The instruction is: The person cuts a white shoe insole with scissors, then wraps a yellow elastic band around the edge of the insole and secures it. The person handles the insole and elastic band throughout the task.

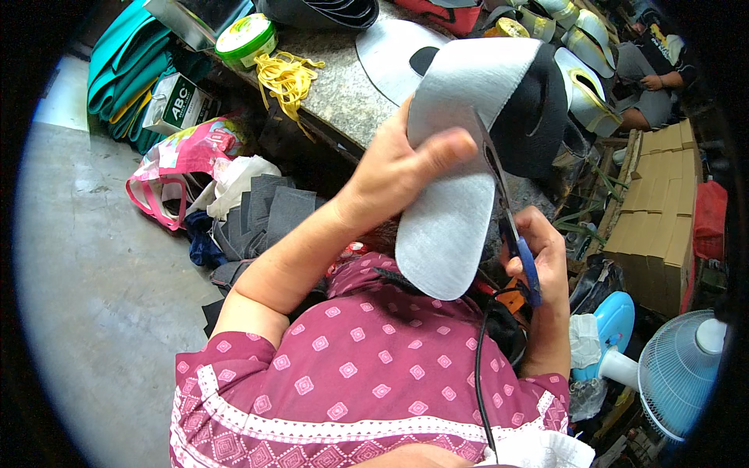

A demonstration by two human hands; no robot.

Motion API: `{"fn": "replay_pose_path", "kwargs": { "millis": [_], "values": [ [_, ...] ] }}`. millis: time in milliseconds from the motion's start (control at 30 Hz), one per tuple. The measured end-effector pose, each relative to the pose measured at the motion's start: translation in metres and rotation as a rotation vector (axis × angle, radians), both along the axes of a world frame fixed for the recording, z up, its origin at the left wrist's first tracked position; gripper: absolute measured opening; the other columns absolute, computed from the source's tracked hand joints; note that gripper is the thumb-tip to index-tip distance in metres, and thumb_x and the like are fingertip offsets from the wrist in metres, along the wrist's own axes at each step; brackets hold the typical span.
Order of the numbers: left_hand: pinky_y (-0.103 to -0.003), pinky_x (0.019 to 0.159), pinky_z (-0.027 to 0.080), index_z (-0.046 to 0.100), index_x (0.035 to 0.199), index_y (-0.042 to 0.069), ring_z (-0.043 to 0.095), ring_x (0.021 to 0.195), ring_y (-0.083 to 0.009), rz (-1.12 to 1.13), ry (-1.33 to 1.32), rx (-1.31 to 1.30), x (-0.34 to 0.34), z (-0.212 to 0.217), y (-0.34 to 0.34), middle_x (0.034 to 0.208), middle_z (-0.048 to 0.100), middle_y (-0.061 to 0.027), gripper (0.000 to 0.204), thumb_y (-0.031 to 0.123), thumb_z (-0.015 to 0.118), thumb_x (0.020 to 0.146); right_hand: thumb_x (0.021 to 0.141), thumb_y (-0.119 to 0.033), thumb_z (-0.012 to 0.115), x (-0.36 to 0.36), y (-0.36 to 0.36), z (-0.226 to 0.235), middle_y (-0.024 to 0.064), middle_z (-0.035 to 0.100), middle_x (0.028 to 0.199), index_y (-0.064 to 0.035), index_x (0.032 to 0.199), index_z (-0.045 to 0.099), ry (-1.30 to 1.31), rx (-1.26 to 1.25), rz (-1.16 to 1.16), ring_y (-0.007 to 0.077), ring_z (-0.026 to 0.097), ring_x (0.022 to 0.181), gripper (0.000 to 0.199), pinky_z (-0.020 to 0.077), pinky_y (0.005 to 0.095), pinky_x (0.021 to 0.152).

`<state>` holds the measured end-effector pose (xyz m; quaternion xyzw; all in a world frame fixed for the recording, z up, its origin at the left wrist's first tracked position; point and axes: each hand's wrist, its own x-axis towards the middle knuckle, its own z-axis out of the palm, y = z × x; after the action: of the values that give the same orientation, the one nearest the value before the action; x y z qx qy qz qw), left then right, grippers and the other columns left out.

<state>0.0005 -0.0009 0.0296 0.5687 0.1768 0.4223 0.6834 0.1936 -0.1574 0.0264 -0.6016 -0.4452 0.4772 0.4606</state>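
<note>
My left hand [406, 168] grips a long grey felt-like piece [449, 226] shaped like an insole, thumb on top, holding it up in front of me. A black layer [538, 117] shows behind its upper right edge. My right hand [542, 253] is closed on blue-handled scissors [519, 246], whose blades run up along the right edge of the grey piece. Both forearms come out of a maroon patterned shirt [359, 374].
A stone worktop [343, 86] carries a green-lidded tub [246, 39], yellow bands [287, 76] and a grey cut piece [390, 54]. Pink bag [175, 168] and dark scraps [265, 214] lie on the floor at left. Cardboard boxes [655, 203], a blue fan [679, 374] and another seated person [651, 82] are at right.
</note>
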Motion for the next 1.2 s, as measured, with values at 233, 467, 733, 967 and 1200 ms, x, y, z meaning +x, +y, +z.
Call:
{"fn": "replay_pose_path", "kwargs": {
  "millis": [233,467,733,967,1200],
  "values": [
    [-0.028,0.091,0.049,0.052,0.135,0.001,0.061,0.100,-0.0103,-0.046,-0.052,0.072,-0.006,0.003,0.015,0.108,0.067,-0.0032,0.047,0.006,0.068,0.091,0.065,-0.036,0.087,0.006,-0.002,0.002,-0.0007,0.055,0.069,-0.0012,0.094,0.054,0.030,0.032,0.004,0.0057,0.052,0.060,0.057,0.0388,0.0196,0.055],
    [-0.032,0.098,0.046,0.034,0.149,0.007,0.056,0.112,-0.0141,-0.088,-0.042,0.115,0.002,-0.009,0.001,0.121,0.061,-0.0068,0.071,0.004,0.071,0.088,0.064,-0.045,0.088,0.000,0.006,-0.004,0.0012,0.057,0.076,-0.0006,0.099,0.054,0.086,0.039,0.075,0.0079,0.053,0.068,0.066,0.0411,0.0227,0.062],
    [-0.033,0.095,0.046,0.027,0.145,0.002,0.056,0.110,-0.0184,0.046,-0.068,0.079,0.015,-0.032,-0.033,0.119,0.059,-0.0127,0.058,0.009,0.059,0.097,0.072,-0.040,0.087,-0.025,0.003,-0.021,0.0001,0.057,0.081,-0.0004,0.104,0.051,0.365,0.154,-0.028,0.0045,0.052,0.067,0.063,0.0374,0.0181,0.057],
    [-0.031,0.093,0.047,0.052,0.126,0.000,0.059,0.104,-0.0149,-0.222,-0.085,-0.235,-0.002,-0.019,0.008,0.112,0.064,-0.0076,0.050,0.026,0.072,0.088,0.064,-0.034,0.091,-0.006,-0.007,-0.016,-0.0015,0.055,0.080,0.0000,0.101,0.055,0.274,0.044,-0.025,0.0040,0.051,0.067,0.062,0.0371,0.0186,0.059],
    [-0.033,0.094,0.049,0.057,0.124,0.002,0.063,0.103,-0.0148,-0.183,-0.134,-0.101,-0.004,-0.012,0.039,0.114,0.067,-0.0072,0.043,0.005,0.074,0.085,0.066,-0.017,0.084,-0.003,-0.010,-0.011,-0.0007,0.057,0.071,-0.0014,0.096,0.056,0.095,-0.003,-0.002,0.0054,0.053,0.064,0.044,0.0390,0.0199,0.060]
  ]
}}
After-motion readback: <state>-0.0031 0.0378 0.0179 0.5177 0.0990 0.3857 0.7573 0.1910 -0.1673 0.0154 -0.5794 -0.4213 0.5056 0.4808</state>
